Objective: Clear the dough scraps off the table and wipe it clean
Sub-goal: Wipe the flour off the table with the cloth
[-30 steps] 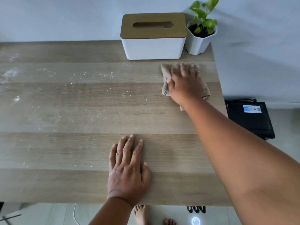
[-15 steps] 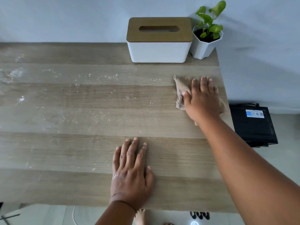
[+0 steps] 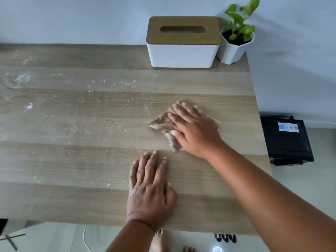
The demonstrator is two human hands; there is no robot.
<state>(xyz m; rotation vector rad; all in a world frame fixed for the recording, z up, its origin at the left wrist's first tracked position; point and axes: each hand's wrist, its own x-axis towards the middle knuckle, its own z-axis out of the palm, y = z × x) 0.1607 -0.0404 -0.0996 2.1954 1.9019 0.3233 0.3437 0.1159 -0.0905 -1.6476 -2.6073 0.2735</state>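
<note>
Your right hand (image 3: 195,130) presses the crumpled cloth (image 3: 164,124) flat-fingered toward the table's (image 3: 72,160) right edge, while your left hand (image 3: 150,190) lies palm-down, fingers together, near its front edge.

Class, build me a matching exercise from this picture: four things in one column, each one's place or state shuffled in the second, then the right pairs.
Things
1. cloth
2. left hand
3. tissue box
4. potted plant

Places or states
A. back right corner of the table
B. flat on bare wood, holding nothing
C. crumpled under the right hand
D. white, with a slotted wooden lid

Pairs: 1-C, 2-B, 3-D, 4-A
</note>
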